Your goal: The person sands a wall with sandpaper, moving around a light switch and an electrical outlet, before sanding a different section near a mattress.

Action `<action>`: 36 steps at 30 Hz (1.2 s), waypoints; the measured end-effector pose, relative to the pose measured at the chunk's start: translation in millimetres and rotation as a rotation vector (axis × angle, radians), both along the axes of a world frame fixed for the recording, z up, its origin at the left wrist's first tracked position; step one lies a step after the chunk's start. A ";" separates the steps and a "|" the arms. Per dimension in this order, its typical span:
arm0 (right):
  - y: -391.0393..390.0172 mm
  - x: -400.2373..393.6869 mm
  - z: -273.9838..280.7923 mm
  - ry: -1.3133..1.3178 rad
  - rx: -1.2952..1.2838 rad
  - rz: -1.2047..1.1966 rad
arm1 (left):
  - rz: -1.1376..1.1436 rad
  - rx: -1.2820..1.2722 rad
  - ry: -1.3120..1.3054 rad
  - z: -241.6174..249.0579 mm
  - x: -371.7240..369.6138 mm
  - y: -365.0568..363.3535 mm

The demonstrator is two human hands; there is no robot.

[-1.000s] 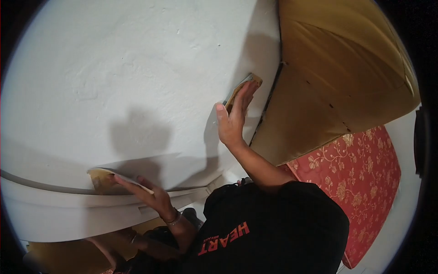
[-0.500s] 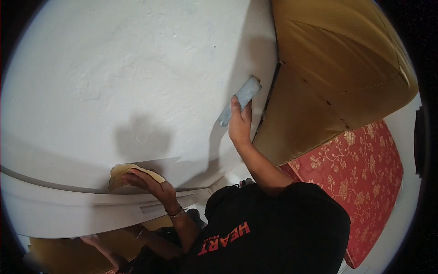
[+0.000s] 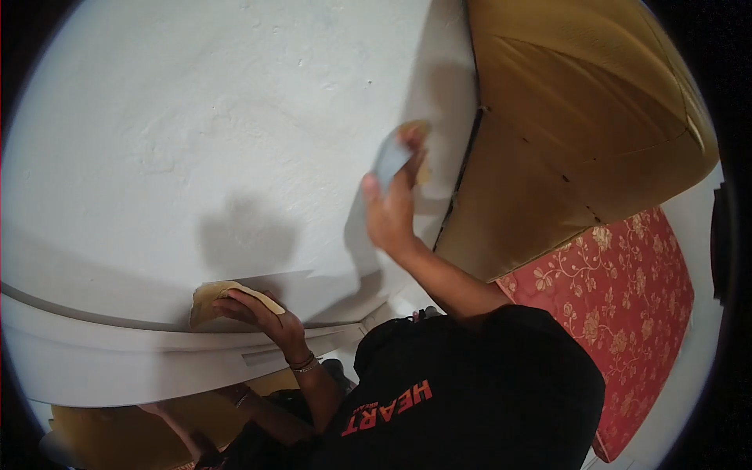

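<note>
My left hand (image 3: 262, 314) is closed on a curved, pale-yellow sheet of sandpaper (image 3: 205, 304), low against the white wall (image 3: 258, 141) just over a white ledge. A bracelet circles that wrist. Up and to the right, my right hand (image 3: 392, 215) grips a folded piece of sandpaper (image 3: 390, 162), grey-blue on one face and tan on the other. Motion smears this hand and its sheet. It is in front of the wall, close to the edge of the mustard-coloured upholstery.
Mustard padded upholstery (image 3: 540, 149) borders the wall on the right, with a red floral cushion (image 3: 603, 313) below it. Along the lower left runs the white ledge (image 3: 157, 352). A glossy surface (image 3: 117, 431) beneath it reflects an arm. Shadows fall across the rough plaster.
My right hand has turned and shifted slightly left, tilting the sandpaper so its tan face shows. My left hand and its sheet have barely moved.
</note>
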State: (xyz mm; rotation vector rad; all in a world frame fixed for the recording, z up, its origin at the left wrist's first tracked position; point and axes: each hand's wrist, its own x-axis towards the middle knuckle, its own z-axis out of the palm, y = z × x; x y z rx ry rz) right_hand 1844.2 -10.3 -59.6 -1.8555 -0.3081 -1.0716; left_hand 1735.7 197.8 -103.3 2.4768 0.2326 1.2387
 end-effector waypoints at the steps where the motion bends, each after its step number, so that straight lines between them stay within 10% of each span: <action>1: 5.6 -5.7 -7.0 -0.015 -0.021 0.111 | -0.002 -0.001 -0.003 -0.1 0.5 0.3; 14: -8.4 1.4 -9.8 0.052 -0.143 0.032 | 0.005 0.057 -0.002 -2.6 1.8 3.3; 19: -9.8 16.5 8.0 -0.017 0.299 0.024 | -0.008 0.021 0.021 -2.4 -0.4 1.1; 24: -9.3 -1.4 -18.9 0.010 -0.172 0.016 | 0.058 0.073 0.019 -5.2 1.0 1.8; 28: -15.3 14.3 12.9 0.015 0.327 0.013 | 0.009 0.051 0.009 -6.0 -0.7 2.5; 36: -16.0 -1.7 -10.2 -0.074 -0.110 0.049 | -0.015 0.047 -0.012 -7.4 1.2 3.2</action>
